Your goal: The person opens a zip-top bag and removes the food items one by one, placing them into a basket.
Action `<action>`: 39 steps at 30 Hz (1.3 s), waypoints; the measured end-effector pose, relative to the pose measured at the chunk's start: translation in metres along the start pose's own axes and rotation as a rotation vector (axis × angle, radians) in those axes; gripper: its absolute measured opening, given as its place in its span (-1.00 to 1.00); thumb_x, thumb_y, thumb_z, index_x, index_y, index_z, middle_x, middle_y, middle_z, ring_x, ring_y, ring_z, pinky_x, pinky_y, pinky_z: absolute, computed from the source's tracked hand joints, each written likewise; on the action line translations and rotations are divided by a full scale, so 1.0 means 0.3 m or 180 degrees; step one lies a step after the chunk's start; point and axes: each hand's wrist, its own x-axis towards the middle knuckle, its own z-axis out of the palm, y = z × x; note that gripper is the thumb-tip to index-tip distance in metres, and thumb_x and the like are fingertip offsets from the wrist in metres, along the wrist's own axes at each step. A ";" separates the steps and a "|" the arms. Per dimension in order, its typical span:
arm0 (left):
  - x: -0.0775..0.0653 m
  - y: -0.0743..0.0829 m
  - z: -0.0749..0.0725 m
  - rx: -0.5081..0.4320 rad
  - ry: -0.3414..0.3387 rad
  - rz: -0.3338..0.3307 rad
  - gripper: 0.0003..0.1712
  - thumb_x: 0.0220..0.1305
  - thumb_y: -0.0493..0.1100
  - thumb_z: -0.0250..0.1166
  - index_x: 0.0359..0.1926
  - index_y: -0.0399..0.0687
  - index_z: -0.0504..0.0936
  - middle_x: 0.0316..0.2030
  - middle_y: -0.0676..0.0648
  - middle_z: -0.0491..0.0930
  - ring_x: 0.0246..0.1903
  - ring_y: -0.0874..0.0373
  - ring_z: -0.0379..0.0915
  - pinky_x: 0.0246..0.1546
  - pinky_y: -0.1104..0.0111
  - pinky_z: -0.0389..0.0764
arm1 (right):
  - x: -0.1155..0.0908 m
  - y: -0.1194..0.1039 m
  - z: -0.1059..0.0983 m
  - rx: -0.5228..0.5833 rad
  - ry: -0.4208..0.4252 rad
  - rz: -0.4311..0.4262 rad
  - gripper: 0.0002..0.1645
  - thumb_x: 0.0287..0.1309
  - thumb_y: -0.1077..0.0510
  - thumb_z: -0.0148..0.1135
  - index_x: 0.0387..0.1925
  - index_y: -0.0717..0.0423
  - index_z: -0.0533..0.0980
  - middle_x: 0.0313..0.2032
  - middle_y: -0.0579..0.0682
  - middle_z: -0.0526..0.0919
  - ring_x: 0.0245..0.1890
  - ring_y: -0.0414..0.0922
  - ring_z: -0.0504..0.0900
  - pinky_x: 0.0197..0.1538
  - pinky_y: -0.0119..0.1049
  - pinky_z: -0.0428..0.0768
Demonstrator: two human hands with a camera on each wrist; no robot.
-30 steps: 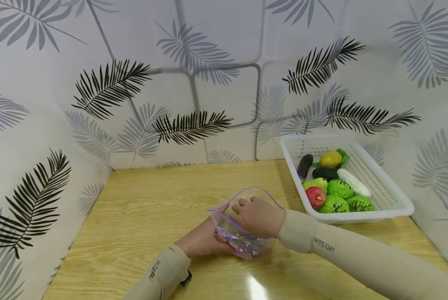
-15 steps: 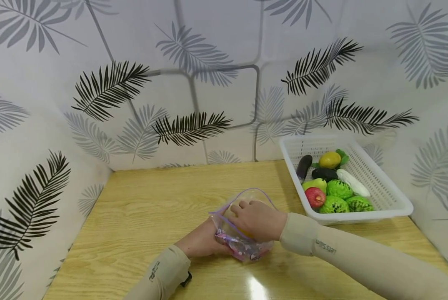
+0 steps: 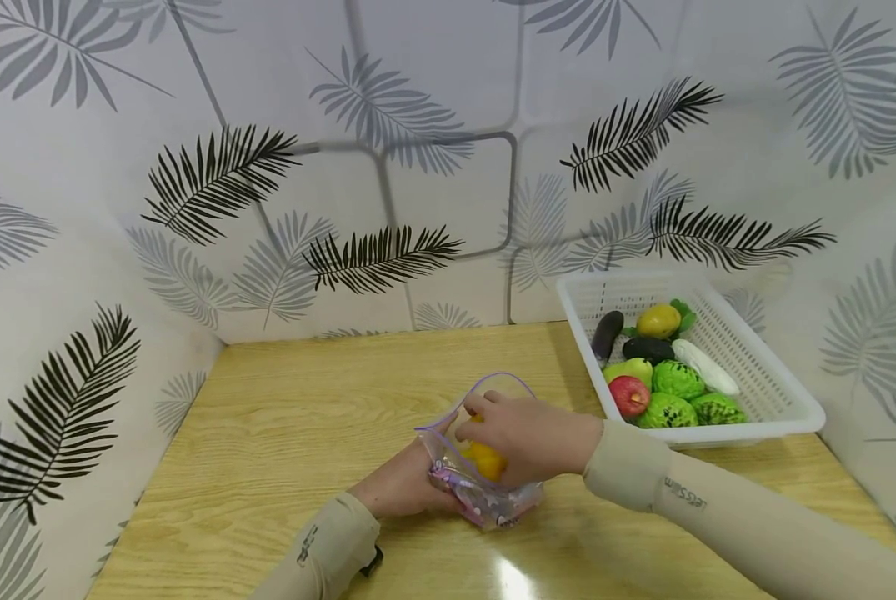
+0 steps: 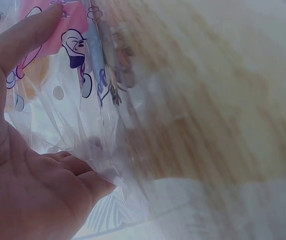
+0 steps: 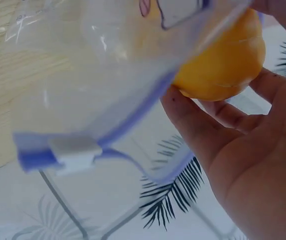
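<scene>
A clear zip bag (image 3: 493,504) with pink and purple cartoon print stands with its mouth open above the table. My left hand (image 3: 406,483) holds the bag's left side, thumb in front; in the left wrist view the thumb lies over the printed film (image 4: 57,95). My right hand (image 3: 533,437) grips a rounded yellow-orange fruit or vegetable (image 3: 487,462) at the bag's mouth. In the right wrist view, thumb and fingers surround this smooth yellow-orange piece (image 5: 223,62), partly hidden behind the film. A white slider (image 5: 75,152) sits on the bag's purple zip edge.
A white plastic basket (image 3: 781,417) stands at the right, holding an eggplant (image 3: 608,333), a red apple (image 3: 629,396), a lemon-like fruit (image 3: 658,320) and several green pieces. Leaf-patterned cloth (image 3: 448,83) backs the wooden table (image 3: 282,400).
My right hand has shifted up and right from inside the bag, and the yellow-orange piece has come into sight in its grip. My left hand stays about in place on the bag.
</scene>
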 end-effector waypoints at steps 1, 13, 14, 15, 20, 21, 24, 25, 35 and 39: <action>0.001 -0.004 0.001 0.0010 0.0006 -0.0044 0.19 -0.14 -0.03 0.57 0.46 0.08 0.07 0.46 0.10 -0.34 0.35 0.02 -0.20 0.32 -0.11 -0.02 | -0.007 0.000 -0.014 0.0081 0.0000 0.0026 -0.34 -0.21 -0.10 0.46 0.02 -0.06 0.51 -0.06 0.02 0.39 -0.26 -0.13 0.37 -0.31 -0.29 0.64; 0.018 -0.058 0.010 -0.0021 0.0061 -0.0222 0.47 -0.22 0.06 0.59 0.50 0.27 -0.31 0.40 -0.11 0.08 0.27 0.08 0.08 0.30 0.00 0.14 | -0.148 0.062 -0.225 0.0611 0.0253 0.0363 -0.38 -0.20 0.01 0.44 0.01 -0.13 0.47 0.00 -0.08 0.29 -0.31 -0.23 0.43 -0.31 -0.42 0.59; 0.016 -0.040 0.006 -0.0062 0.0066 -0.0181 0.46 -0.22 0.01 0.60 0.50 0.25 -0.30 0.39 -0.10 0.10 0.27 0.07 0.09 0.30 0.00 0.14 | -0.162 0.074 -0.242 0.0581 0.0288 0.0408 -0.38 -0.19 0.00 0.43 0.02 -0.14 0.47 0.00 -0.09 0.29 -0.31 -0.24 0.43 -0.29 -0.42 0.59; 0.014 -0.026 0.003 -0.0062 0.0073 -0.0132 0.46 -0.21 -0.02 0.60 0.51 0.20 -0.29 0.39 -0.11 0.12 0.27 0.05 0.10 0.29 -0.01 0.16 | -0.176 0.087 -0.258 0.0575 0.0327 0.0465 -0.38 -0.18 0.00 0.43 0.02 -0.13 0.47 0.01 -0.09 0.29 -0.31 -0.24 0.44 -0.27 -0.41 0.60; 0.010 0.002 0.000 -0.0042 0.0114 -0.0074 0.45 -0.22 -0.09 0.61 0.51 0.09 -0.25 0.39 -0.11 0.10 0.28 -0.01 0.07 0.28 -0.04 0.17 | -0.250 0.182 -0.308 0.0608 0.0449 0.0831 -0.38 -0.13 -0.01 0.46 0.03 -0.09 0.45 0.00 -0.06 0.29 -0.29 -0.18 0.45 -0.24 -0.33 0.62; 0.013 -0.011 0.004 -0.0036 0.0121 -0.0071 0.46 -0.23 -0.08 0.61 0.51 0.08 -0.26 0.40 -0.13 0.08 0.28 -0.02 0.07 0.27 -0.05 0.16 | -0.263 0.205 -0.308 0.0616 0.0465 0.0938 -0.38 -0.13 -0.01 0.47 0.03 -0.08 0.46 -0.01 -0.05 0.30 -0.30 -0.17 0.46 -0.26 -0.31 0.62; 0.018 -0.052 0.013 0.0033 0.0125 -0.0150 0.48 -0.25 0.00 0.61 0.51 0.19 -0.28 0.41 -0.14 0.04 0.29 0.02 0.03 0.28 -0.04 0.15 | -0.305 0.285 -0.292 0.0653 0.0504 0.1217 -0.40 -0.14 0.02 0.49 0.00 -0.06 0.47 -0.06 -0.03 0.31 -0.32 -0.16 0.46 -0.29 -0.29 0.62; 0.020 -0.065 0.015 0.0042 0.0123 -0.0184 0.49 -0.26 0.02 0.61 0.50 0.22 -0.29 0.41 -0.12 0.05 0.30 0.04 0.02 0.28 -0.02 0.15 | -0.319 0.312 -0.281 0.0668 0.0518 0.1297 -0.41 -0.15 0.02 0.50 -0.02 -0.05 0.48 -0.08 -0.02 0.32 -0.33 -0.16 0.46 -0.29 -0.28 0.62; 0.019 -0.104 0.016 0.0088 0.0082 -0.0426 0.51 -0.33 0.16 0.59 0.48 0.38 -0.32 0.42 -0.02 0.04 0.31 0.22 -0.09 0.33 0.07 0.09 | -0.425 0.525 -0.173 0.0888 0.0113 0.1930 -0.37 -0.01 -0.01 0.44 0.08 0.14 0.46 -0.12 0.17 0.37 -0.33 -0.05 0.44 -0.25 -0.16 0.59; 0.018 -0.103 0.019 0.0142 0.0087 -0.0418 0.50 -0.31 0.17 0.59 0.48 0.41 -0.32 0.43 -0.04 0.02 0.31 0.17 -0.06 0.31 0.07 0.11 | -0.439 0.572 -0.140 0.0868 -0.0022 0.1940 -0.39 0.01 0.01 0.42 0.06 0.20 0.47 -0.16 0.20 0.38 -0.34 -0.04 0.43 -0.27 -0.16 0.56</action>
